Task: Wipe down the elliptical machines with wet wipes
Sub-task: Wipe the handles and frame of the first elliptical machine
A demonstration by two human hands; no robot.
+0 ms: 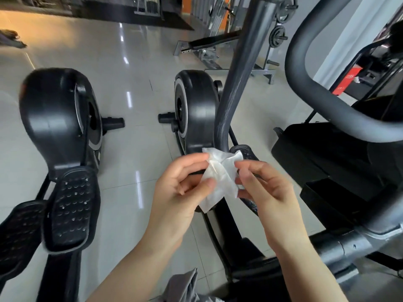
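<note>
Head view: both hands pinch one crumpled wet wipe (220, 176) between them, left hand (181, 188) at its near edge, right hand (263, 186) at its far side. Just behind rises a dark upright bar (237, 83) of the elliptical; its pedal (246, 153) seems partly hidden beneath. Another machine's pedal (72, 205) lies well left on the tiled floor (135, 83).

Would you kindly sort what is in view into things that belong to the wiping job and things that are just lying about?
Belongs to the job:
wet wipe, pinched by left hand and right hand
near elliptical
left elliptical

Just lying about:
weight bench
weight plates
grey cloth
</note>
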